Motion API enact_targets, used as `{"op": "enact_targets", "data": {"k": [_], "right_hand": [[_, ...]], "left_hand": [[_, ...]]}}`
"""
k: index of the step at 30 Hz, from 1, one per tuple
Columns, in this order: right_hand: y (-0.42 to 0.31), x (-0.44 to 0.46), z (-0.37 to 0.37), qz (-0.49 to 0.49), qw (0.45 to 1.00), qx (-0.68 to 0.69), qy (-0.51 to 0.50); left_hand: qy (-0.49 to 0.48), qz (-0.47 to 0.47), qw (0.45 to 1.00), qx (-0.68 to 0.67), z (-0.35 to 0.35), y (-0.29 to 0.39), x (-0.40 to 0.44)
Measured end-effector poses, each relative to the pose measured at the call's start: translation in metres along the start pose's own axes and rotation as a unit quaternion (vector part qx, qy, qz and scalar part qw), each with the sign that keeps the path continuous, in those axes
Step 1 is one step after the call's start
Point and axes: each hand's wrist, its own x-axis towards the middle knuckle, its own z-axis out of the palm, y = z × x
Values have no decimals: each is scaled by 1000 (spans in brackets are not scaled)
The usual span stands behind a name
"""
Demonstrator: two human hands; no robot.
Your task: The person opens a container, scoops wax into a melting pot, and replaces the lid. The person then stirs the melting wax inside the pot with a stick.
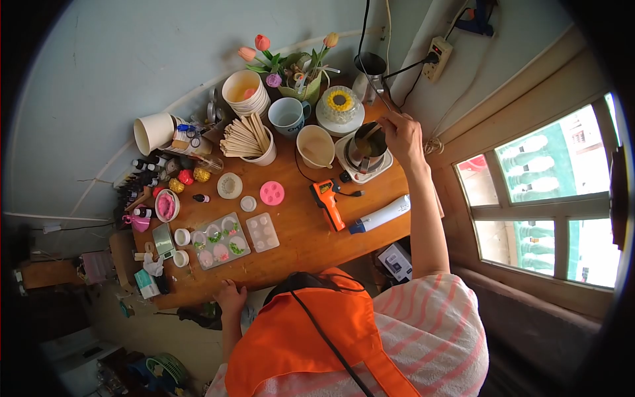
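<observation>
My right hand (pixel 402 137) is closed at the rim of a metal pot (pixel 372 147), around a thin stick or handle that I cannot make out clearly. The pot sits on a small white hot plate (pixel 362 173). Left of it stands a cream paper cup (pixel 315 147). At the table's front edge rests my left hand (pixel 231 296), fingers apart, holding nothing. An orange infrared thermometer (pixel 327 206) and a pale blue heat gun (pixel 380 214) lie in front of the hot plate.
Wooden sticks (pixel 245 137) fill a cup beside a blue mug (pixel 287 116). Silicone moulds (pixel 220 241) and a pink mould (pixel 272 193) lie mid-table. Small bottles (pixel 142 178) and a scale (pixel 163 241) are at the left. A window (pixel 555 165) is at the right.
</observation>
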Motion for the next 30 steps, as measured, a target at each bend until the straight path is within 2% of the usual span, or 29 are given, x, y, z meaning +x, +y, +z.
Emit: {"op": "enact_targets", "data": {"k": [7,15,30], "right_hand": [[-1,-2,2,-11,999,-31,2],[10,-6,9,54,998,27,-14],[10,-2,-2,104,993,51,-35]], "left_hand": [[5,0,1000,-2,1,-1,-1],[3,-2,1000,-2,0,1,-1],[3,1,1000,1,2,-1,2]]}}
